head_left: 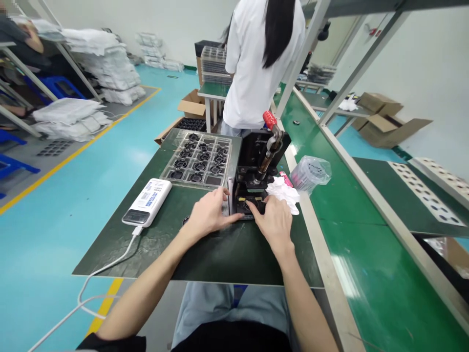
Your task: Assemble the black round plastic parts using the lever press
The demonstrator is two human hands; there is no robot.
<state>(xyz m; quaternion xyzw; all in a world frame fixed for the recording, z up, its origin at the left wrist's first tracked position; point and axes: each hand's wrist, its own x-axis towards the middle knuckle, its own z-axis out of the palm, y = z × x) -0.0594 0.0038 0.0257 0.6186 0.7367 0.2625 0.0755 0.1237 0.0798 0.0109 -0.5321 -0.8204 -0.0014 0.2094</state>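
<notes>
A black press jig (257,168) with a red-knobbed lever (270,119) stands at the far side of the dark green mat (205,254). My left hand (208,213) rests against the jig's left base, fingers partly curled and blurred. My right hand (273,221) has its fingertips pinched on a small black part (250,204) sitting in the jig's lower nest. A clear tray (200,159) of several small black parts lies just left of the jig.
A white power bank (147,202) with a cable lies at the mat's left. A white cloth (284,191) and a clear bag (310,172) sit right of the jig beside the green conveyor (366,274). A person in a white shirt (260,63) stands behind the bench.
</notes>
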